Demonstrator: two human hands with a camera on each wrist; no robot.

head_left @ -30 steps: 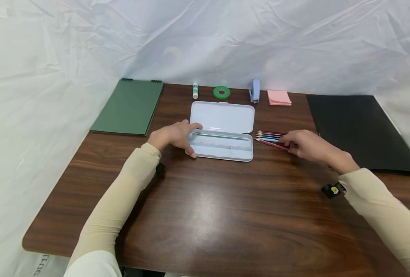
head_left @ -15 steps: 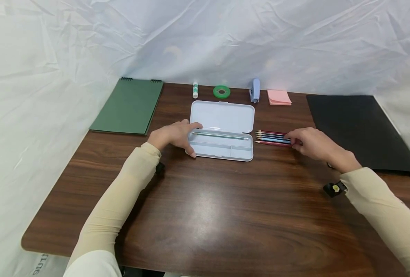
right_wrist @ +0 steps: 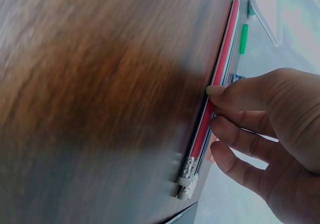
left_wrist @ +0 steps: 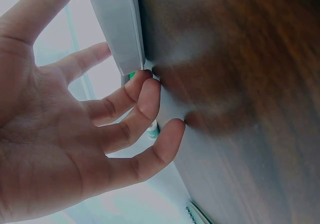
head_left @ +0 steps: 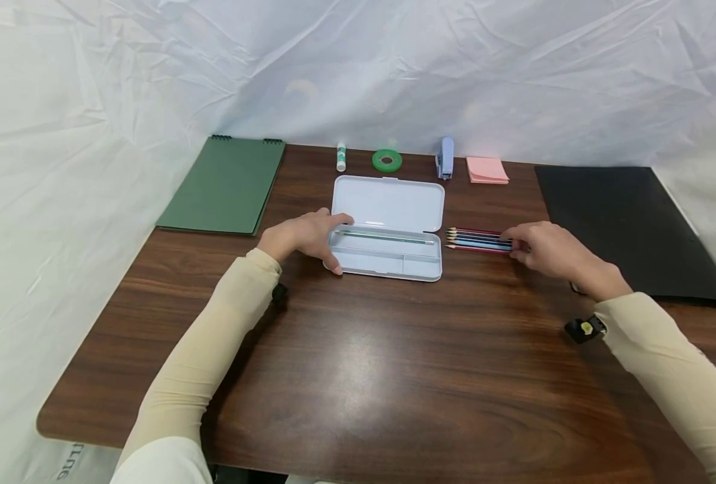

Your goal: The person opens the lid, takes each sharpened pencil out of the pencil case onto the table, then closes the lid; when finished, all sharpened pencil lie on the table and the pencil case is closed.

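The brown table point(head_left: 358, 376) fills the lower two thirds of the head view, and its whole near half, bottom centre of the frame, is bare wood between the two sleeved arms. White sheeting closes it in along the top and left of the frame.

At frame centre lies an open pencil case point(head_left: 386, 254) with its lid point(head_left: 388, 204) folded flat toward the top of the frame. One green pencil point(head_left: 384, 236) lies along the tray's upper long compartment; the lower compartments show nothing inside.

The left hand point(head_left: 304, 236) rests against the case's left end, fingers loosely spread and touching the rim, gripping nothing. Just right of the case, a row of pencils point(head_left: 477, 240) lies flat, tips pointing at the case but apart from it. The right hand point(head_left: 548, 252) sits on their right ends; the wrist view shows the thumb point(right_wrist: 235, 94) and curled fingers pinching the red pencil point(right_wrist: 216, 91) nearest the lower edge.

Along the top edge of the table stand a glue stick point(head_left: 341, 158), a green tape roll point(head_left: 387, 160), a blue stapler point(head_left: 445, 158) and pink sticky notes point(head_left: 487, 170). A green notebook point(head_left: 227, 185) lies upper left, a black folder point(head_left: 630, 225) right, close behind the right hand.
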